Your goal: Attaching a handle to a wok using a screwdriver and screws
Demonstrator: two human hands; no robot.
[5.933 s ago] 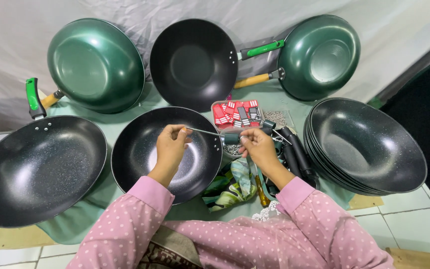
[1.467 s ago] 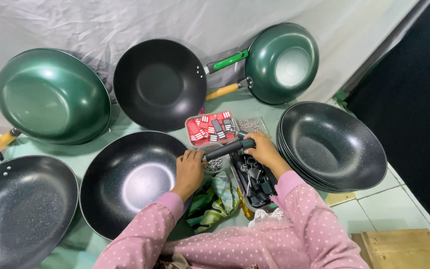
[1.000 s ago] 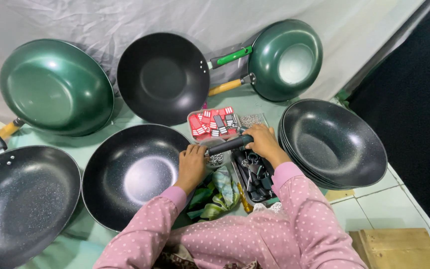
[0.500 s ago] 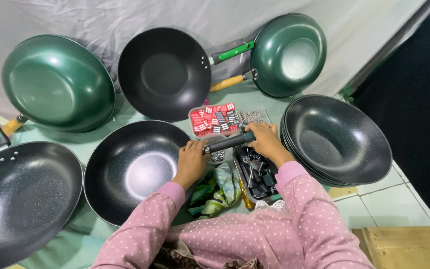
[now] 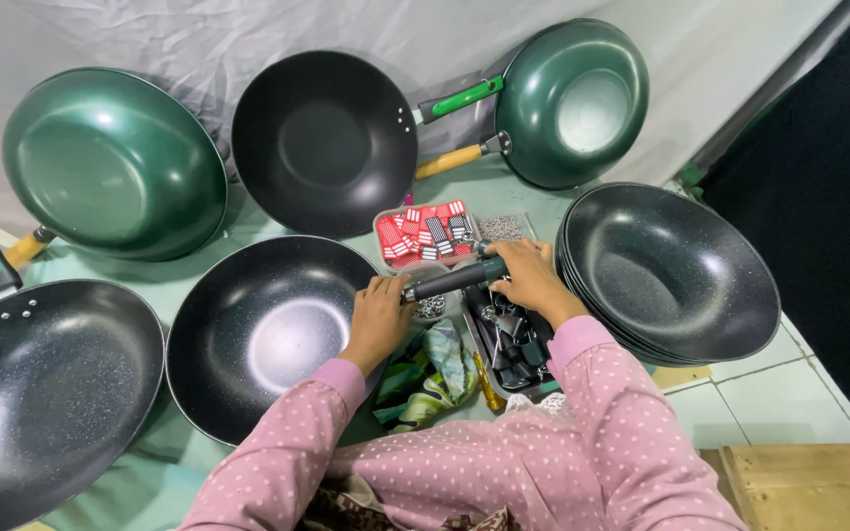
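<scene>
Holding a black pan handle (image 5: 459, 278) up to the wok (image 5: 268, 334).
My right hand (image 5: 533, 280) is gripping it tight, left hand (image 5: 378, 317) fingers are pinching its metal end at the rim.

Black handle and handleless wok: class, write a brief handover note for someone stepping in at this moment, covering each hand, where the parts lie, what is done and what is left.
Left hand: grips the rim of the handleless wok.
Right hand: holds the black handle against that rim.
Spare handles: in the tray.
Done: handle lined up.
Left: apparently fastening it; no screw visible.
</scene>
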